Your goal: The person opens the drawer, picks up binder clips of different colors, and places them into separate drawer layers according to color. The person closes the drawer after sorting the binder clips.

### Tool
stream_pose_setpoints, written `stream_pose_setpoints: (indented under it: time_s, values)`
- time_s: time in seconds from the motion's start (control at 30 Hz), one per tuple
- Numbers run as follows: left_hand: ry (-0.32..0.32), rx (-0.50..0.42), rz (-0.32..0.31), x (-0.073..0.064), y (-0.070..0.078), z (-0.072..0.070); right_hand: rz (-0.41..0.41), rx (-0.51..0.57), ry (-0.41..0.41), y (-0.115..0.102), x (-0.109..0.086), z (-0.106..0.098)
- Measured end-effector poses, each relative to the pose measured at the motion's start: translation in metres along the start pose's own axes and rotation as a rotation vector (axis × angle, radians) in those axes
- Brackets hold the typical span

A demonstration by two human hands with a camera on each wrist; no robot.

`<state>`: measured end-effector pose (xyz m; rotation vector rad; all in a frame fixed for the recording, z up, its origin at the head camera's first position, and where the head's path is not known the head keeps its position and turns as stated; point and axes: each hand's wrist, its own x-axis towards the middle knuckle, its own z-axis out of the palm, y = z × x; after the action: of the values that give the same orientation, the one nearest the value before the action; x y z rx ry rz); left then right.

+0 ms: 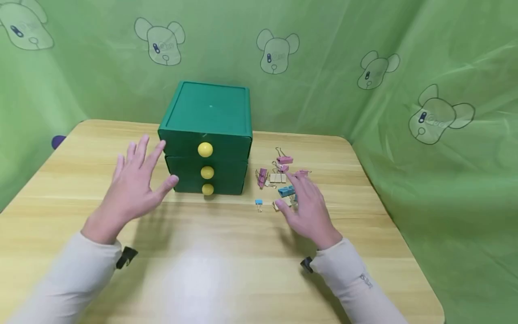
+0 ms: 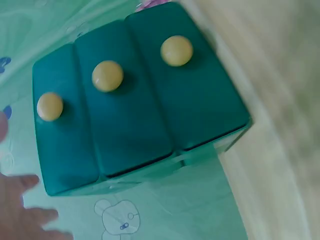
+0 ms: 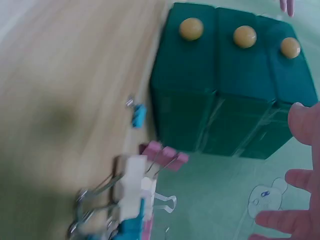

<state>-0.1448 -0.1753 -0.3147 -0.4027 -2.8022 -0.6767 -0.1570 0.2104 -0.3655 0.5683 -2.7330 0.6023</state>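
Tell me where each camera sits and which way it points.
Head: on the person's head, looking forward and down at the table, drawer unit and binder clips; left hand, right hand and sleeves show.
Left wrist: on that wrist, facing the drawer unit's yellow knobs, tilted; part of the left hand shows lower left.
Right wrist: on that wrist, facing the drawer unit past the binder clips; part of the right hand shows at right, fingertips, seemingly the left's, at top.
Shared: head and right wrist both show the binder clips.
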Motion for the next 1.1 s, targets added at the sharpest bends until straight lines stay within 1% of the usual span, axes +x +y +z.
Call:
stream_pose_setpoints:
  time_s: [0.1,0.17,0.2,0.3,0.43,0.6,0.73,0.9,1.1]
  values:
    - [0.025,-0.113,0.09,0.011,0.0,-0.01,-0.032,0.102,-0.01,-0.008,0.008,-0.003]
    - [0.042,-0.163,0.129,0.018,0.001,-0.015,-0.043,0.164,-0.015,-0.014,0.012,-0.005]
    - [0.049,-0.179,0.144,0.021,0.001,-0.018,-0.044,0.185,-0.019,-0.017,0.014,-0.006]
    - [0.059,-0.204,0.167,0.028,0.003,-0.022,-0.083,0.241,-0.026,-0.026,0.02,-0.007]
    - [0.07,-0.211,0.2,0.034,0.005,-0.025,-0.112,0.286,-0.06,-0.036,0.028,-0.008]
    - [0.079,-0.216,0.227,0.042,0.008,-0.027,-0.13,0.314,-0.103,-0.047,0.038,-0.01]
    - [0.064,-0.219,0.235,0.047,0.005,-0.028,-0.146,0.345,-0.138,-0.058,0.046,-0.007]
    - [0.05,-0.219,0.221,0.051,-0.002,-0.029,-0.164,0.367,-0.193,-0.072,0.055,0.0]
    - [0.046,-0.251,0.229,0.064,-0.006,-0.038,-0.185,0.395,-0.222,-0.087,0.068,0.002]
